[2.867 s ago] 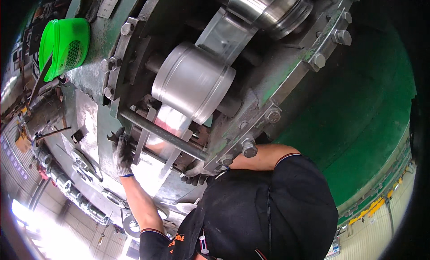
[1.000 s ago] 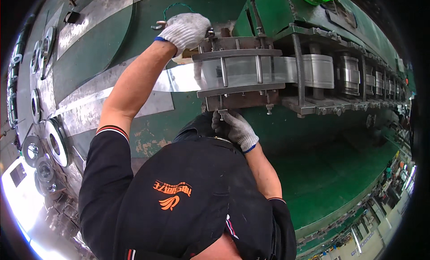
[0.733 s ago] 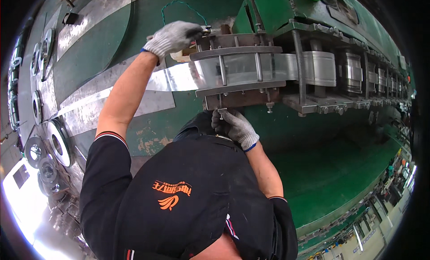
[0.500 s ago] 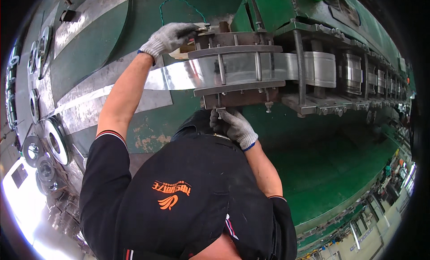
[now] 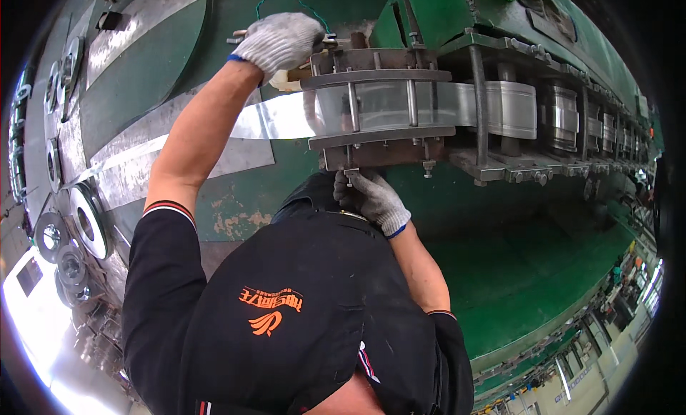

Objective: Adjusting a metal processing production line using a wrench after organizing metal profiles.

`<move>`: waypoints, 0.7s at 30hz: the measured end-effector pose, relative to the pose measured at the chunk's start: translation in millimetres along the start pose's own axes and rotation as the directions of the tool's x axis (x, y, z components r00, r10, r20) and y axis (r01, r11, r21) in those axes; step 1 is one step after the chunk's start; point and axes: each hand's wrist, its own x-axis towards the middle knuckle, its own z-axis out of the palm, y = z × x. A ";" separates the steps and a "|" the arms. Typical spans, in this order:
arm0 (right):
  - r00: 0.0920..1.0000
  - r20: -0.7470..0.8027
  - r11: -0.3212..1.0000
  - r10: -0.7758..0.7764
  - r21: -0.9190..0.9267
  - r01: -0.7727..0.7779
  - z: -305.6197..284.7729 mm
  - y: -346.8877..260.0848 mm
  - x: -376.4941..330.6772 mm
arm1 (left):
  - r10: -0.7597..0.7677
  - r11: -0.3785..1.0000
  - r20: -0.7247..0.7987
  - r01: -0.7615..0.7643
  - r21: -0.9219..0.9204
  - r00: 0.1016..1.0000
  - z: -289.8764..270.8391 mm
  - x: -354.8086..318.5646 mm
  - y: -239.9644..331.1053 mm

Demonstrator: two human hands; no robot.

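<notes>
While the white knitted-glove left hand [image 5: 282, 42] lies at the far left corner of the dark brown steel guide frame [image 5: 404, 155], the slim grey metal wrench-like tool [image 5: 236, 37] pokes out beyond its wrist side, its long axis running roughly left to right, much as the flat silver metal strip [image 5: 282, 119] does. The left fingers look curled around the tool, though the glove hides most of it. The white-and-grey gloved right hand [image 5: 375, 201] is on the near side, below the frame, its fingertips by the small silver T-headed bolt [image 5: 351, 175], which points toward the torso; whether they pinch it I cannot tell. The right hand is nearer this bolt, the left nearer the far corner. Counted: two gloved hands, one tool, one strip, two dark curved steel bars [image 5: 375, 77], two bright round steel rods [image 5: 411, 104], and two bolts hanging on the near side.
</notes>
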 end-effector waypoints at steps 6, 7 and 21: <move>0.999 -0.032 1.000 -0.005 -0.013 0.005 2.9 1.6 2.2 | 0.044 0.972 -0.041 -0.033 0.233 0.998 10.8 13.1 1.1; 0.998 -0.061 1.000 -0.012 -0.011 0.011 8.1 0.3 1.2 | 0.062 0.963 -0.047 -0.048 0.265 0.997 1.1 14.8 8.8; 1.000 -0.004 0.999 -0.007 0.049 0.007 -2.6 3.0 2.2 | 0.028 0.988 -0.021 -0.024 0.151 0.999 -25.5 5.2 23.5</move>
